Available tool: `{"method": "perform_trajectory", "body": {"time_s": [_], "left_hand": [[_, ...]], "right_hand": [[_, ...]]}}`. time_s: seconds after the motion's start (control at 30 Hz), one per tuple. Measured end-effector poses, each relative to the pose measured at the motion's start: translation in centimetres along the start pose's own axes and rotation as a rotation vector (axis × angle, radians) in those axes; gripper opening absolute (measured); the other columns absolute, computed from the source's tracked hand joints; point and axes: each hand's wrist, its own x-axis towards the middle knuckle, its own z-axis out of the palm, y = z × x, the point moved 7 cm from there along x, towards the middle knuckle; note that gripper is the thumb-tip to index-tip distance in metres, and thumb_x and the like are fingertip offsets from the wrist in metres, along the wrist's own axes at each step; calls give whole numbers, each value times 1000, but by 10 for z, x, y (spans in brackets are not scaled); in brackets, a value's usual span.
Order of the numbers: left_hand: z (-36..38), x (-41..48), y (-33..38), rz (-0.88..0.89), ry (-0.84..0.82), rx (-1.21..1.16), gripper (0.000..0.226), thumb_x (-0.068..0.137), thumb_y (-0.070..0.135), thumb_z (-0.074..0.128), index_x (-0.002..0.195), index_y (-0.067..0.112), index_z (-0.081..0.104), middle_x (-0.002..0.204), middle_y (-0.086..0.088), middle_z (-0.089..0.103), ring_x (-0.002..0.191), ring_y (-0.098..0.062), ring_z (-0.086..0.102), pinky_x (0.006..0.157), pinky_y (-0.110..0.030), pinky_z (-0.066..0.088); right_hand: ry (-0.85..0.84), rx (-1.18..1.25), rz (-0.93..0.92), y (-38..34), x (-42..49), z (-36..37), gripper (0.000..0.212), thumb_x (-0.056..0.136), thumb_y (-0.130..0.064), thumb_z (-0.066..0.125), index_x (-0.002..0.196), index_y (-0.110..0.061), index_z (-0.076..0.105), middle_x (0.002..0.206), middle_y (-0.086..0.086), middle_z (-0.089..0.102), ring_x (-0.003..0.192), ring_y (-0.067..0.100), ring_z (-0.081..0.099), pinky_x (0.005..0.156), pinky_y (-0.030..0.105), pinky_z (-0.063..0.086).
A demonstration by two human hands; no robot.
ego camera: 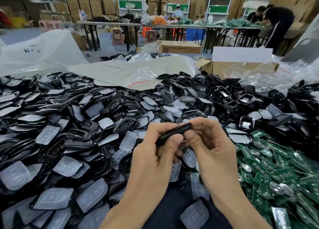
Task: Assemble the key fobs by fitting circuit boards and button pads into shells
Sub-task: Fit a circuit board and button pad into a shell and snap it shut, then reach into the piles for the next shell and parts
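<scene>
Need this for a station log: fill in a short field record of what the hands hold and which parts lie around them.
held item: black plastic key fob shell, seen edge-on, inside hidden
left hand: grips the shell's lower end
right hand: pinches the shell's upper end
left and ahead: heap of loose black shells mixed with translucent white rubber button pads
right: pile of green circuit boards
behind, right: open brown cardboard box
</scene>
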Motion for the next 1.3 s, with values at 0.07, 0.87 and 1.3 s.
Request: {"method": "perform_trajectory", "body": {"time_s": [0.07,0.87,1.3], "left_hand": [[-1,0,1,2,10,-22,7,97,47,59,104,49,60,85,11,72,75,-10,70,66,-17,54],[257,-127,114,-333,-337,-441,12,95,19,69,103,26,64,91,6,78,86,-9,74,70,-21,57],[523,-239,248,-344,-1004,-277,41,95,34,66,133,26,53,126,1,66,112,-17,65,100,-33,51]], "right_hand": [[-9,3,3,2,0,0,18,78,-33,72,90,-45,70,94,-12,75,88,3,71,78,13,53],[906,369,-28,-96,-162,-220,18,102,-13,57,100,-21,73,105,5,77,95,20,71,82,33,56],[1331,150,105,-201,-273,-452,38,106,-40,42,78,-26,64,79,-6,64,78,12,62,68,26,45]]}}
